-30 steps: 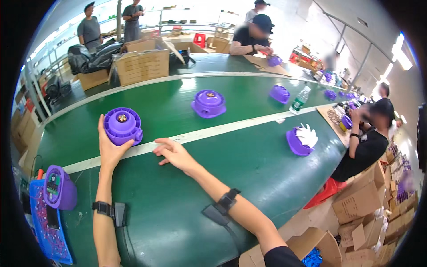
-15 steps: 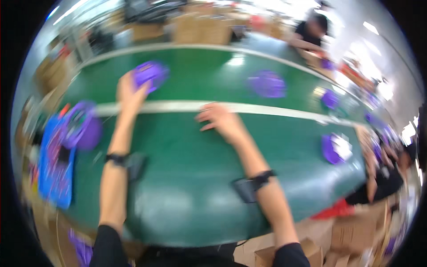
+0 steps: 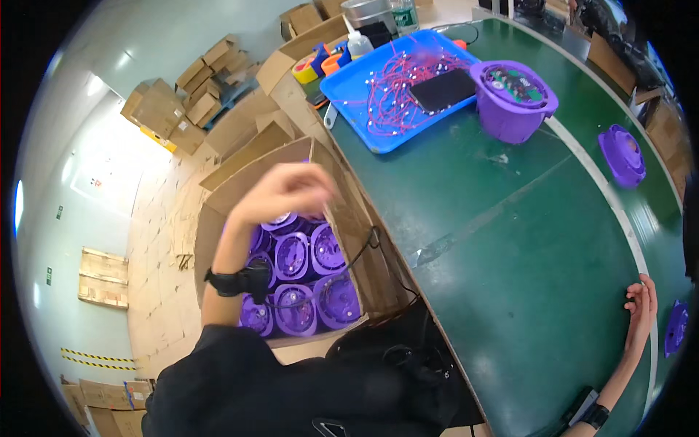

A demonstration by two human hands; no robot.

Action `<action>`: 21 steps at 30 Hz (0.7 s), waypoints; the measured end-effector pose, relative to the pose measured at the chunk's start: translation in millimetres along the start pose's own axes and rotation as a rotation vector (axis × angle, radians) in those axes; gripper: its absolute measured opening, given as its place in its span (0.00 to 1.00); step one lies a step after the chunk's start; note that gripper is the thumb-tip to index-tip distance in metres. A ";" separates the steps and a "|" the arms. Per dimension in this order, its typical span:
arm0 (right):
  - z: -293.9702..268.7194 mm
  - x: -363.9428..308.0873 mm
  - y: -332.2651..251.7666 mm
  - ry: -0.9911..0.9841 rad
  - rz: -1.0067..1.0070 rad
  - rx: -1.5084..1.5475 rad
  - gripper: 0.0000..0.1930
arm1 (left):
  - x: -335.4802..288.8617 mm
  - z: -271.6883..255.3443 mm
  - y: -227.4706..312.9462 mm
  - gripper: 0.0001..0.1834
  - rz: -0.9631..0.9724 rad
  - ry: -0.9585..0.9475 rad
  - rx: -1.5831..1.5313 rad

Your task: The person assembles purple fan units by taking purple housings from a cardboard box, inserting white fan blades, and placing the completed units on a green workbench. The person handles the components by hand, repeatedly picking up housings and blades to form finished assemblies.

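Note:
My left hand [image 3: 284,195] hangs over a cardboard box [image 3: 218,251] on the left, its fingers loosely bent and slightly blurred, with nothing visible in them. Inside the box stand several purple plastic housings [image 3: 292,255], packed in rows. My right hand [image 3: 640,309] is at the right side of the green table [image 3: 510,291], beside the white strip, its fingers parted and holding nothing. A purple bucket-shaped housing [image 3: 510,113] with a green circuit board in its top stands on the table. Purple covers [image 3: 623,156] lie beyond the white strip.
On the table, a blue tray [image 3: 364,135] holds tangled red wires and a black phone [image 3: 443,90]. A glue bottle [image 3: 358,44] and tape rolls [image 3: 333,64] sit behind it. A black cable [image 3: 357,255] crosses the box edge. Cartons [image 3: 164,109] are stacked at the far left.
The view has swung to the left. My left hand has let go of the purple cover and moved from the table to above the box. My right hand remains over the table.

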State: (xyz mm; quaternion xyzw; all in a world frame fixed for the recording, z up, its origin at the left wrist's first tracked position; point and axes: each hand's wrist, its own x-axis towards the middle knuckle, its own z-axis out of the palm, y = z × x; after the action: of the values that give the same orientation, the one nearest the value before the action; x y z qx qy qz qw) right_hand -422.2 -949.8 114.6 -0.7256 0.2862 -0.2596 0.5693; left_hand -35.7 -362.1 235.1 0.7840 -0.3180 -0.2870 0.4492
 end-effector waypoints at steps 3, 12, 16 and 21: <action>-1.1 4.2 -2.8 -0.031 0.039 -0.067 0.18 | -31.6 -66.0 -117.3 0.13 -0.317 0.464 -0.013; 26.9 -12.7 -19.2 0.051 0.002 -0.157 0.16 | 4.0 -94.4 -342.6 0.24 -0.583 0.841 -0.237; 34.2 -14.8 -33.7 0.090 0.073 -0.093 0.15 | 14.5 -95.7 -343.4 0.25 -0.448 0.679 -0.432; 36.6 -9.4 -31.0 -0.017 0.022 0.050 0.13 | 28.9 -92.7 -309.1 0.27 -0.368 0.767 -0.137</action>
State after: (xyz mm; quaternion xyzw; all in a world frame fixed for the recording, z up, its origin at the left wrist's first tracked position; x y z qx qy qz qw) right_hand -399.4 -912.4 136.4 -0.7100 0.2829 -0.2543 0.5927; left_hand 125.2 -213.7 -3.7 0.8459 0.0371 -0.0708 0.5273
